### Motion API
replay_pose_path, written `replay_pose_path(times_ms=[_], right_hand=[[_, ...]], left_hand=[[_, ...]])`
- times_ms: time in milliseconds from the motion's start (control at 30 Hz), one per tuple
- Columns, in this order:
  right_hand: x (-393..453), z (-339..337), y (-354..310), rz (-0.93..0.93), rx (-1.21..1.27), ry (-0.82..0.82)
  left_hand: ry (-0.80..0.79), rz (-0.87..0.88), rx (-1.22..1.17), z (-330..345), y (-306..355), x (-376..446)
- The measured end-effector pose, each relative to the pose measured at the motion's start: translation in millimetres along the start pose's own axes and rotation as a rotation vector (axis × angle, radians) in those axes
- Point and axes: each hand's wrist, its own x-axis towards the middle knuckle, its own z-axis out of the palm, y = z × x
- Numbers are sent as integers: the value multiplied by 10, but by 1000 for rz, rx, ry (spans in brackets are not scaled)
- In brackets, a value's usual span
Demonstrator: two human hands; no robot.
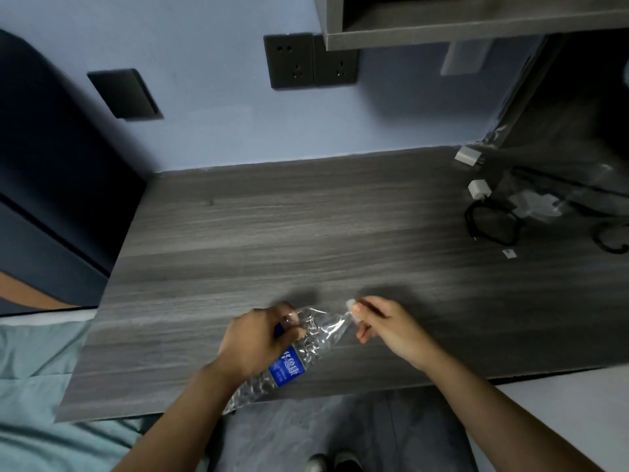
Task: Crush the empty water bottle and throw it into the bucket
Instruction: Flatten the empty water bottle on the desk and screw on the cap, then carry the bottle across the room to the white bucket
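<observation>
A clear plastic water bottle with a blue label is held slantwise over the near edge of the grey wooden desk. Its body looks crumpled and twisted. My left hand grips the bottle around its middle, just above the label. My right hand pinches the neck end, where the white cap shows at my fingertips. The bottle's base points down toward me, past the desk edge. No bucket is in view.
White chargers and coiled black cables lie at the desk's far right. Wall sockets sit on the blue wall under a grey shelf. A bed with pale green sheets is at the left; grey floor lies below.
</observation>
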Motion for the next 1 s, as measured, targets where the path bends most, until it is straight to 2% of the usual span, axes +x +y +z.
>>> replay_pose_path(times_ms=[200,400,700,867,1000], right_hand=[[-90,22,-17,126,227,-8],[-368,51,105,154,176,123],[-1162,-59,639,244,143,144],[-1530,-48,1022,330,141,210],[-1776,66,1350,439,122,259]], left_hand=[[-103,-34,-88,42,61,-81],[-92,-98,-103,81,-16,-356],[-125,-71,-78,396,-198,-1019],[-72,-114,65,681,-444,-1298],[-154,-163,231,903,-702,-1390]])
